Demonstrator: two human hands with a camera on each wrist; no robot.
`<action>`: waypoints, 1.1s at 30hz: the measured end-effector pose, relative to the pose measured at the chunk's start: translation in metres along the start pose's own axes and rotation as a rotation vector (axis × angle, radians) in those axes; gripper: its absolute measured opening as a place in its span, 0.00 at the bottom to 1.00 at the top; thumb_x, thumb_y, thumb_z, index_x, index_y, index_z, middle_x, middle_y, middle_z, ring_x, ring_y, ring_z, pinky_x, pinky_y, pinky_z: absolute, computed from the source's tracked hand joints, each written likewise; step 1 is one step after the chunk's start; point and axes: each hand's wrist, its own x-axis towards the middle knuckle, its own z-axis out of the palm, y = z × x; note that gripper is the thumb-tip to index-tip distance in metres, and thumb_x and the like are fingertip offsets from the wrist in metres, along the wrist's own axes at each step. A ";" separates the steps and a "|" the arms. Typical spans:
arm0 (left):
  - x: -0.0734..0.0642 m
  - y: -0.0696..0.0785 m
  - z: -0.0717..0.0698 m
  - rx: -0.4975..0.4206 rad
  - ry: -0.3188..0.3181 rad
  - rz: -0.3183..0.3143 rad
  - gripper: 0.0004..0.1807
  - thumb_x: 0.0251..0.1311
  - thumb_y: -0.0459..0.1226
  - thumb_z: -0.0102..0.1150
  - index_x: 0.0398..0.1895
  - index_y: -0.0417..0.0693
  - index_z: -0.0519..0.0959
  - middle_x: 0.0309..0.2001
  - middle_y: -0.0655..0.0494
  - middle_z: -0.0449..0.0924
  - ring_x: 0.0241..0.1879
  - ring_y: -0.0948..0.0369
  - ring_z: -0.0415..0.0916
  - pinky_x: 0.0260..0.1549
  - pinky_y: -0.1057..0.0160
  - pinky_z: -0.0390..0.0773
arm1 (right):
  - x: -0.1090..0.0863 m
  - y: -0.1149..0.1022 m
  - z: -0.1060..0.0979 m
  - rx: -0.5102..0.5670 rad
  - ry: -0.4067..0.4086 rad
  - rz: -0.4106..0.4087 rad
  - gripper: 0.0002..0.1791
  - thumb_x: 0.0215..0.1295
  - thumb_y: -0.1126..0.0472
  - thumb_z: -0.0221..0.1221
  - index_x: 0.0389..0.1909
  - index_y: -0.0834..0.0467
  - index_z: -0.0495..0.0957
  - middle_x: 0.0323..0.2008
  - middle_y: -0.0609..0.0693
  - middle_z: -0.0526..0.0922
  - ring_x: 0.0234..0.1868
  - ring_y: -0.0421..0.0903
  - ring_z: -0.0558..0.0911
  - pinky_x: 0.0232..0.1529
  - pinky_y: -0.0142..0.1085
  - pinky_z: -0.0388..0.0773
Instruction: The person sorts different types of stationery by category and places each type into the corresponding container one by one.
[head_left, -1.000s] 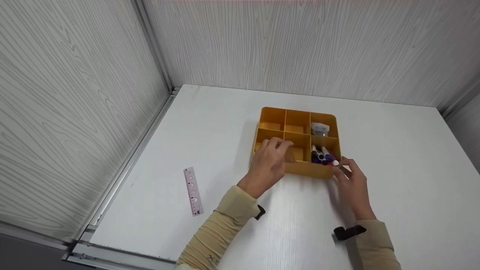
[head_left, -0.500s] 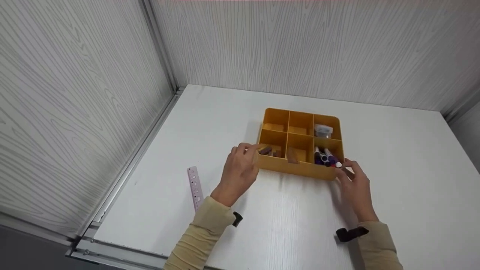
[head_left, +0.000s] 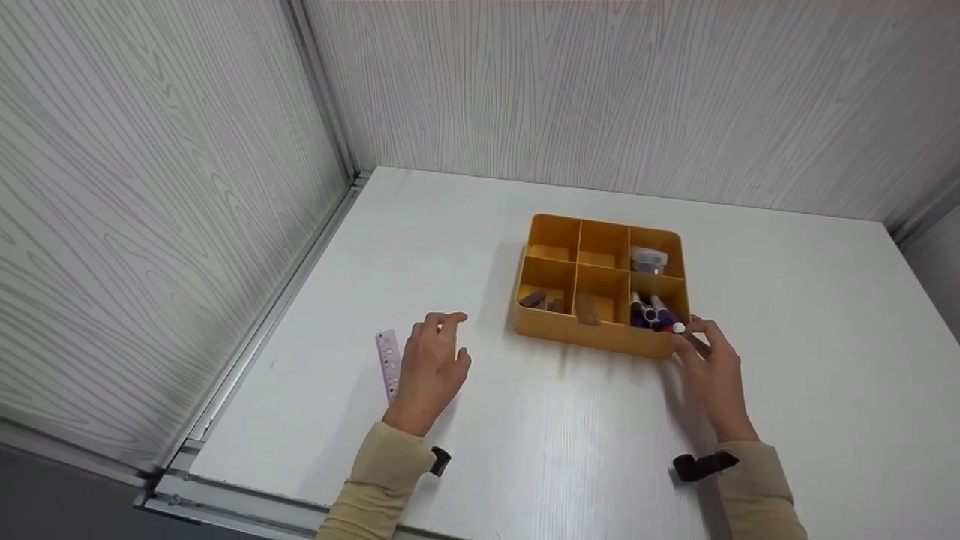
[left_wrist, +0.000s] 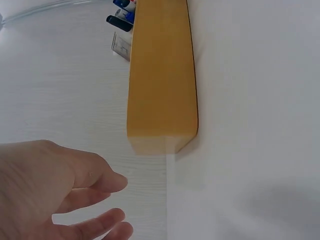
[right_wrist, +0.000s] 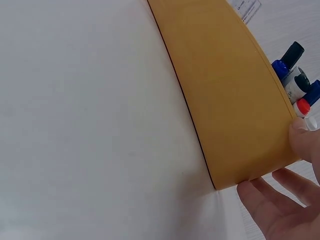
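Note:
In the head view my left hand (head_left: 433,367) is over the table, its fingers spread loosely and holding nothing. Partly covered by it is a pink ruler (head_left: 387,356) with cut-out shapes, lying flat. A yellow six-compartment organizer box (head_left: 592,339) sits to the right. My right hand (head_left: 712,371) pinches the box's front right corner, thumb on the near wall (right_wrist: 225,90) and fingers round the side. Several markers (head_left: 651,313) stick up in the front right compartment. Small dark blocks (head_left: 534,298) lie front left, and a clear flat piece (head_left: 586,309) leans front middle.
A small translucent container (head_left: 648,260) occupies the back right compartment. White wood-grain panels (head_left: 585,90) stand behind and to the left of the white table (head_left: 562,450). A metal rail (head_left: 255,330) runs along the table's left edge.
My left hand has come out of the box's front left compartment and moved left to the ruler, uncovering the dark blocks. The right hand keeps its hold on the corner.

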 end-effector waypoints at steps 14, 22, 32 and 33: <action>-0.015 -0.044 -0.016 0.182 -0.206 -0.376 0.33 0.64 0.41 0.62 0.60 0.23 0.65 0.51 0.29 0.69 0.48 0.40 0.72 0.43 0.46 0.80 | 0.001 -0.001 0.001 -0.014 0.014 -0.001 0.18 0.74 0.48 0.53 0.51 0.57 0.68 0.73 0.60 0.63 0.67 0.63 0.73 0.59 0.48 0.74; -0.025 -0.052 -0.013 0.179 -0.325 -0.485 0.33 0.62 0.44 0.65 0.53 0.20 0.68 0.42 0.30 0.72 0.41 0.42 0.76 0.36 0.47 0.80 | 0.001 -0.001 0.001 -0.012 0.009 0.012 0.16 0.74 0.49 0.53 0.51 0.56 0.67 0.74 0.60 0.62 0.67 0.64 0.72 0.61 0.51 0.74; -0.027 -0.055 -0.016 0.148 -0.299 -0.435 0.18 0.61 0.31 0.61 0.44 0.20 0.70 0.33 0.34 0.76 0.32 0.45 0.80 0.31 0.47 0.81 | 0.000 -0.002 0.001 0.008 0.002 0.030 0.18 0.73 0.47 0.54 0.51 0.56 0.68 0.74 0.59 0.61 0.68 0.63 0.71 0.61 0.51 0.73; -0.026 -0.056 -0.017 0.135 -0.314 -0.445 0.17 0.62 0.30 0.59 0.44 0.20 0.70 0.32 0.35 0.75 0.31 0.46 0.79 0.31 0.48 0.80 | 0.000 -0.002 0.001 0.013 0.001 0.033 0.18 0.73 0.46 0.54 0.51 0.56 0.68 0.74 0.58 0.61 0.69 0.63 0.71 0.62 0.51 0.73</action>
